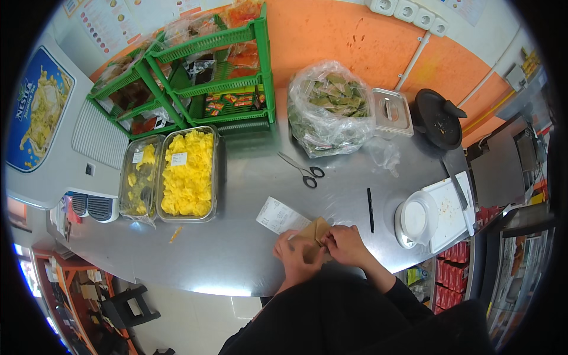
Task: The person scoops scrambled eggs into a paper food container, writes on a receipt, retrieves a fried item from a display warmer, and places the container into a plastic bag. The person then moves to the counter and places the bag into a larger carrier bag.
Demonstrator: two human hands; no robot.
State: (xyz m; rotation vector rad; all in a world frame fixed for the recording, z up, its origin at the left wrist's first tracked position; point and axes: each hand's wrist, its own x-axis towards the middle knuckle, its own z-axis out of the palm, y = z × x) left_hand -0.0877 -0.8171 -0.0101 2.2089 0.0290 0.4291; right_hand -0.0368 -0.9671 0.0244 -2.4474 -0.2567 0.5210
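Both of my hands are at the front of the steel counter, working at a small brown paper or cardboard packet [314,229]. My left hand [298,259] grips it from the left side. The fingers of my right hand [348,245] pinch its right edge near a fold. My hands partly cover the packet, so its full shape is hidden. A printed paper receipt [278,214] lies flat just beyond it, partly under or behind it. A black pen [370,210] rests to the right, and scissors with black handles [304,170] lie farther back.
Plastic trays of yellow food [187,177] stand left, before green stacked baskets [208,122]. A bag of green leaves [335,111], a lidded steel container [391,111] and a stone mortar [437,120] line the back. At right are a scale [406,242], cutting board [446,230] and knife [457,188].
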